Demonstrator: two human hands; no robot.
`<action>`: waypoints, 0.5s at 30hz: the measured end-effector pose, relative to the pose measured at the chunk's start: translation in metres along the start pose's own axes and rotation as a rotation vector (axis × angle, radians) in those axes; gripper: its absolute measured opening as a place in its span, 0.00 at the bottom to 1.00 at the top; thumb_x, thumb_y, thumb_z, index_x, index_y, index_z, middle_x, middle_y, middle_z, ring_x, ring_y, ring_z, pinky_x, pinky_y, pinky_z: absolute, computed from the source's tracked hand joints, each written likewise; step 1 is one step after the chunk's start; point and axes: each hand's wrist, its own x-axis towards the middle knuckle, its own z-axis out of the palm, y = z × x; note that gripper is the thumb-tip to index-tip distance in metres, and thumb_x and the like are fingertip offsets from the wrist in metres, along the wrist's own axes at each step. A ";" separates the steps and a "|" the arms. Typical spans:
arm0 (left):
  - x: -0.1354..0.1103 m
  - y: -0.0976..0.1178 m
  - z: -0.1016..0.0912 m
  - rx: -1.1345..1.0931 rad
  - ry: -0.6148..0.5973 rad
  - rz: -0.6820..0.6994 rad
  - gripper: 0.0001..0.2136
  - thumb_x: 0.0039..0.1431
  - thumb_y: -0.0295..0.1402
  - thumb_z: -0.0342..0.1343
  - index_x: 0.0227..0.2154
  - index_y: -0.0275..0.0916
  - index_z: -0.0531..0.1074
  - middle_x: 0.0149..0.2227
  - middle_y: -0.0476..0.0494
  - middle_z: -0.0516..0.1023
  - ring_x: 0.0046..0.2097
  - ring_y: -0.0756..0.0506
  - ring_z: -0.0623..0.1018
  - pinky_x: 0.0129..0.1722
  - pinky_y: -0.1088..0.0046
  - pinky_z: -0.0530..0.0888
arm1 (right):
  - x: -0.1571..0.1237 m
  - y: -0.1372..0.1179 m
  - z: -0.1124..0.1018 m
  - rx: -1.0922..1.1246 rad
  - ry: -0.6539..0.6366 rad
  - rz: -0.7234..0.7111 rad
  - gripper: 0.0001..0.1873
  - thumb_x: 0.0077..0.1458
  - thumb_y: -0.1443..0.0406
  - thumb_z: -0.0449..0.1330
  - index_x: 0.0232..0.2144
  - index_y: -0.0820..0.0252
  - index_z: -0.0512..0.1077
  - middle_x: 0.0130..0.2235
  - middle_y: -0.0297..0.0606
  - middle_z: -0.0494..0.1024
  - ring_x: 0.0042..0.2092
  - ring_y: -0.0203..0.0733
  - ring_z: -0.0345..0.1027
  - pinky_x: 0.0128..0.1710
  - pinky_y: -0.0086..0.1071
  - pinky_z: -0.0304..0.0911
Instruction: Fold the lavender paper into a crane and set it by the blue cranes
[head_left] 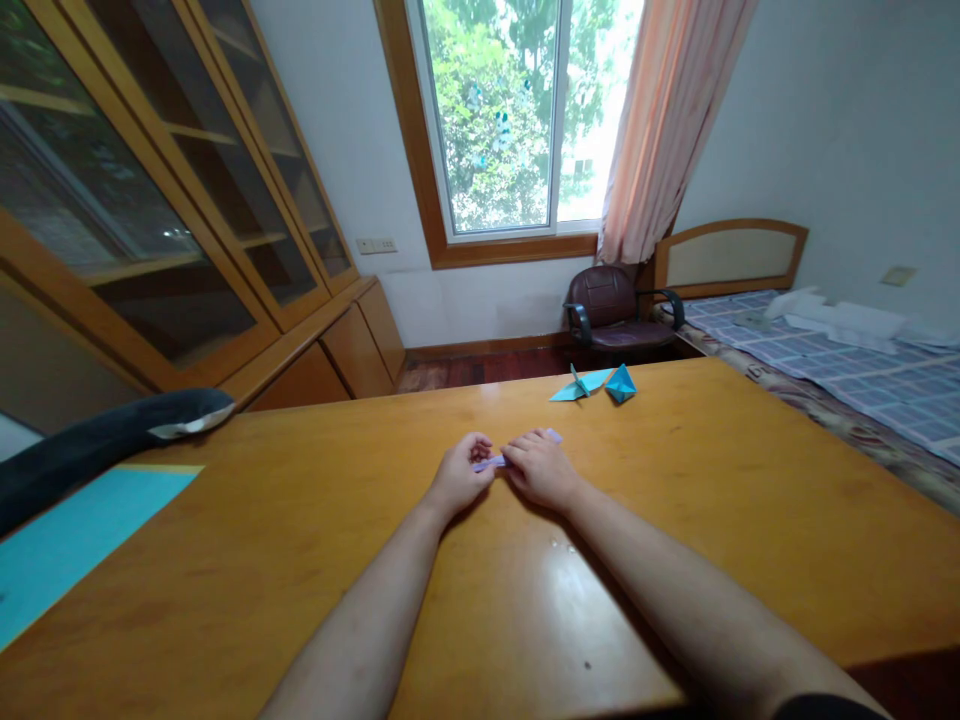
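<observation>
A narrow folded strip of light purple paper (492, 462) lies low over the middle of the wooden table, between both hands. Its left end is pinched by my left hand (463, 474), with thumb and fingers curled around it. Pressed over the strip from the right is my right hand (541, 466); its fingers cover much of the paper, and one end pokes out beyond the knuckles. Farther back stand two blue folded paper pieces: a crane-like shape (579, 386) with pointed ends and a compact faceted one (621, 384).
The wooden table (300, 540) spans the foreground. At its left lie a teal sheet (82, 540) and a dark, long plush-like object (97, 435). Beyond the far edge are a brown armchair (604, 300), a bed (847, 360) on the right and a glass-door cabinet (225, 170) on the left.
</observation>
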 end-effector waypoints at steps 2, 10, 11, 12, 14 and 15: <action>0.000 0.006 0.001 -0.155 0.030 -0.051 0.13 0.42 0.26 0.63 0.32 0.38 0.68 0.28 0.51 0.74 0.31 0.50 0.75 0.34 0.76 0.72 | 0.000 0.000 -0.002 -0.012 0.042 0.012 0.10 0.61 0.63 0.53 0.35 0.60 0.74 0.35 0.39 0.78 0.38 0.41 0.65 0.42 0.35 0.48; 0.002 0.018 0.013 -0.607 0.279 -0.164 0.14 0.38 0.30 0.69 0.28 0.36 0.71 0.28 0.49 0.76 0.31 0.52 0.76 0.34 0.78 0.72 | 0.001 -0.004 -0.013 -0.026 0.090 0.086 0.13 0.64 0.63 0.49 0.43 0.57 0.73 0.32 0.38 0.79 0.33 0.40 0.67 0.35 0.34 0.49; 0.002 0.019 0.014 -0.658 0.288 -0.177 0.14 0.37 0.30 0.69 0.28 0.35 0.71 0.27 0.50 0.76 0.31 0.52 0.75 0.33 0.79 0.72 | 0.001 -0.005 -0.015 -0.023 0.074 0.093 0.14 0.64 0.63 0.49 0.45 0.57 0.72 0.32 0.38 0.79 0.33 0.40 0.67 0.34 0.33 0.49; 0.001 0.020 0.014 -0.704 0.290 -0.192 0.15 0.37 0.30 0.70 0.27 0.35 0.71 0.27 0.51 0.76 0.30 0.53 0.75 0.33 0.79 0.72 | 0.001 -0.007 -0.016 -0.020 0.057 0.102 0.14 0.65 0.63 0.48 0.45 0.57 0.72 0.32 0.38 0.79 0.32 0.40 0.68 0.33 0.33 0.49; 0.001 0.021 0.014 -0.784 0.286 -0.220 0.16 0.35 0.29 0.71 0.27 0.36 0.70 0.26 0.52 0.76 0.29 0.54 0.75 0.33 0.80 0.71 | 0.002 -0.011 -0.017 -0.008 0.030 0.116 0.14 0.65 0.63 0.47 0.44 0.57 0.72 0.32 0.38 0.78 0.31 0.39 0.68 0.32 0.32 0.50; 0.001 0.022 0.014 -0.816 0.284 -0.232 0.17 0.34 0.29 0.71 0.28 0.36 0.70 0.27 0.52 0.76 0.29 0.54 0.75 0.32 0.80 0.71 | 0.003 -0.012 -0.017 0.002 0.023 0.118 0.14 0.65 0.63 0.47 0.44 0.57 0.71 0.32 0.38 0.78 0.31 0.39 0.68 0.32 0.31 0.50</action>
